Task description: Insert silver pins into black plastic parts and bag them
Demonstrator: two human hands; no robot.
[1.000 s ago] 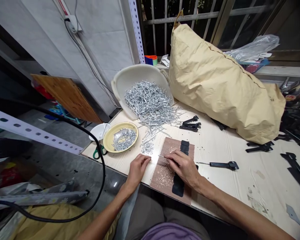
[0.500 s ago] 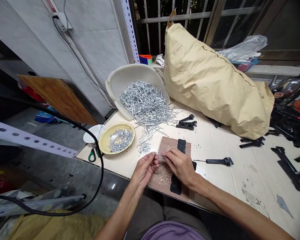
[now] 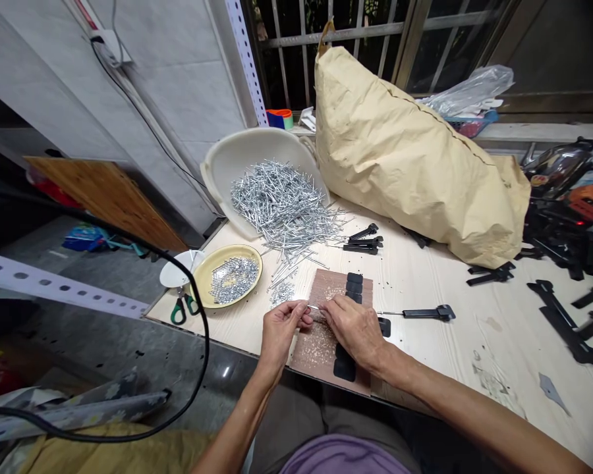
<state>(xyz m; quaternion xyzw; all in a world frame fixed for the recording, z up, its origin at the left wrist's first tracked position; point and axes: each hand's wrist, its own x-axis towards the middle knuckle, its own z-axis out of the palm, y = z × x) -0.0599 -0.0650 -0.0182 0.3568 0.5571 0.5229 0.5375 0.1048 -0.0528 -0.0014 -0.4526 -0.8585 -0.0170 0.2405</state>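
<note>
While both hands meet over the near edge of the bench (image 3: 425,276), a thin metal pin (image 3: 315,307) runs between them, its long axis lying roughly left to right and nearly level, just above the brown board (image 3: 333,283). The left hand (image 3: 281,327) has its grip closed, thumb and forefinger pinched at the pin's left tip, where something small may be held, though it is too tiny to make out. The right hand (image 3: 354,326) is also closed, pinching the other end of the pin; whether a black piece sits under its fingers I cannot tell, since the palm hides that part. So the pin lies straight between the two grips, and neither hand is nearer: each has an end. Dark pads (image 3: 354,287) lie in a row on the board beside and partly under the right hand. Just beyond the left hand a small heap of bits (image 3: 281,292) rests on the bench, with a yellow dish (image 3: 230,274) of more such bits further left. A pile of pins (image 3: 281,207) spills from a tipped white tub (image 3: 237,155) behind, well apart from the hands. One finished pin with a black clip (image 3: 425,313) lies to the right, its axis also left to right. A tan sack (image 3: 410,151) leans at the back.
</note>
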